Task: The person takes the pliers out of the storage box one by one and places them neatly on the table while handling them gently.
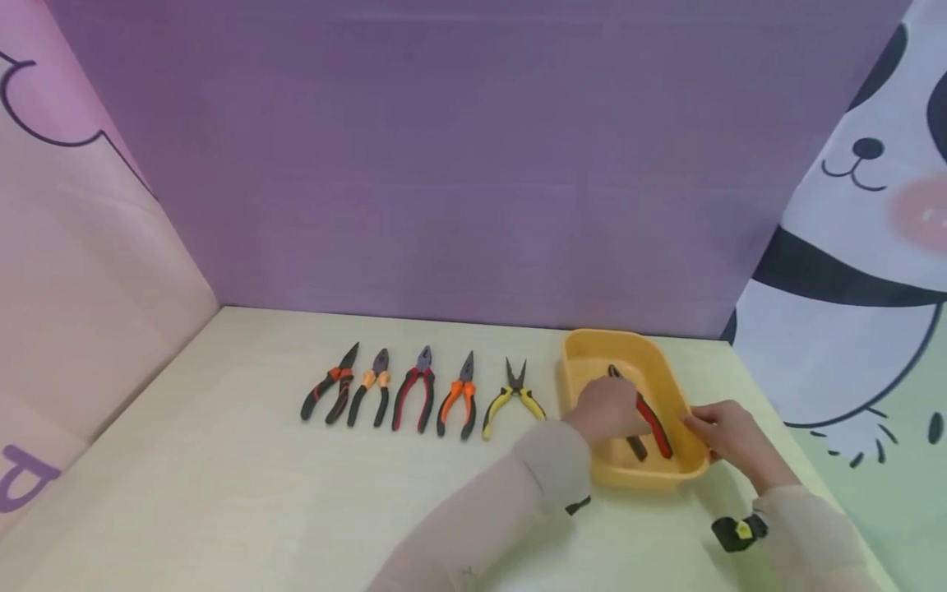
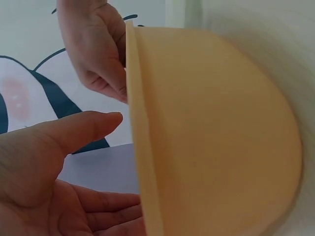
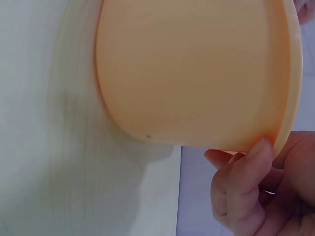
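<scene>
A yellow plastic tub (image 1: 644, 479) stands at the right of the table. Inside it lies a pair of pliers (image 1: 656, 426) with red and black handles, partly covered by my left hand (image 1: 608, 409). That hand reaches over the tub's near left side; in the left wrist view its thumb (image 2: 96, 127) is stretched out, apart from the fingers, whose tips are hidden behind the rim. My right hand (image 1: 728, 429) pinches the tub's right rim, thumb on the outer wall in the right wrist view.
Several pliers lie in a row left of the tub, from black-and-orange pliers (image 1: 342, 385) to yellow-handled pliers (image 1: 515, 396) nearest it. A purple panel (image 1: 459, 181) rises behind the table (image 1: 244, 477), with printed panels at both sides.
</scene>
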